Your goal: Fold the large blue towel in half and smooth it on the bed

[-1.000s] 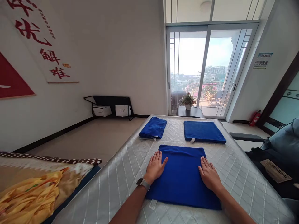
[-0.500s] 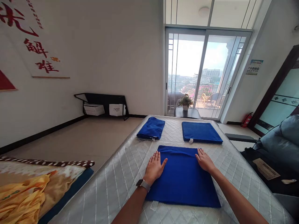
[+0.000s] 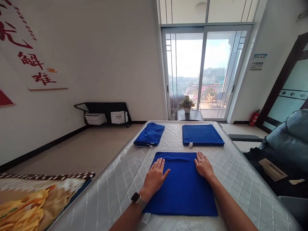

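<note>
A square of blue cloth (image 3: 180, 192) lies flat on the silvery quilted mattress (image 3: 115, 189), with a white tag at its near left edge. My left hand (image 3: 154, 176) rests on the cloth's left edge, fingers stretched out and thumb apart. On the cloth's far right corner lies my right hand (image 3: 204, 164), palm down with its fingers extended. A slight wrinkle runs along the far edge between the hands. Farther back are a narrower folded blue cloth (image 3: 150, 133) on the left and a neat blue cloth stack (image 3: 202, 134) on the right.
Left of the mattress, a patterned blanket (image 3: 74, 185) carries a crumpled yellow cloth (image 3: 26, 205). Past the far end stands a dark chair (image 3: 189, 115) with a potted plant (image 3: 187, 104). At right sits a grey-blue padded seat (image 3: 288, 131) with a black bag (image 3: 262, 173).
The view has shifted slightly, moving the scene left in the picture. My left hand has slid a little toward me along the cloth; my right hand stays at the far right corner.
</note>
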Demonstrator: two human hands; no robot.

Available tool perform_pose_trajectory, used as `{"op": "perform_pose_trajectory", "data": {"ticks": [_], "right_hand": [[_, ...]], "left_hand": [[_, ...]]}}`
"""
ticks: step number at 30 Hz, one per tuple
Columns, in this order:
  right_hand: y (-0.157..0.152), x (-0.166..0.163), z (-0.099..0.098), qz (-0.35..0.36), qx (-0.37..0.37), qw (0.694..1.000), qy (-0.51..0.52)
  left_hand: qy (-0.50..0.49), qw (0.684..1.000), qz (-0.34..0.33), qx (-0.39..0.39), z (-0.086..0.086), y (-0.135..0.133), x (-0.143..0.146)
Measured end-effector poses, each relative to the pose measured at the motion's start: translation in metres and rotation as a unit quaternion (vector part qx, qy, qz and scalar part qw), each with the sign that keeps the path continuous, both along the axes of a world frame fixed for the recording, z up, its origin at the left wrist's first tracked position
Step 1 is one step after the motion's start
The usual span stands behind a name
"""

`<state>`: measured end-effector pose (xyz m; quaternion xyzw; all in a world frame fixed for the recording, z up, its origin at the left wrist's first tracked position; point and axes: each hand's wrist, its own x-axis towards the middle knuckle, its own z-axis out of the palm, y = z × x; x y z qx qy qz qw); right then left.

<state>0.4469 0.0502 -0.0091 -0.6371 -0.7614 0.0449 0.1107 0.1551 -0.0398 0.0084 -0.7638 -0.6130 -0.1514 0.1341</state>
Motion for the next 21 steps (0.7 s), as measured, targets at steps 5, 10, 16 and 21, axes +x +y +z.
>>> {"op": "perform_pose_trajectory", "data": {"ticks": [5, 10, 16, 21], "right_hand": [[-0.003, 0.0, 0.002, 0.006, 0.007, 1.0, 0.014], [-0.004, 0.003, 0.0, 0.022, 0.015, 1.0, 0.005], [-0.003, 0.005, -0.004, 0.022, 0.01, 1.0, 0.004], [-0.002, 0.004, -0.004, 0.02, 0.011, 1.0, 0.007]], "left_hand": [[0.055, 0.969, -0.242, -0.02, 0.011, -0.027, 0.081], [-0.012, 0.959, -0.279, -0.039, 0.031, 0.007, 0.143], [-0.09, 0.98, -0.167, -0.055, 0.012, 0.076, 0.168], [-0.075, 0.983, -0.129, -0.103, -0.015, 0.087, 0.156]]}}
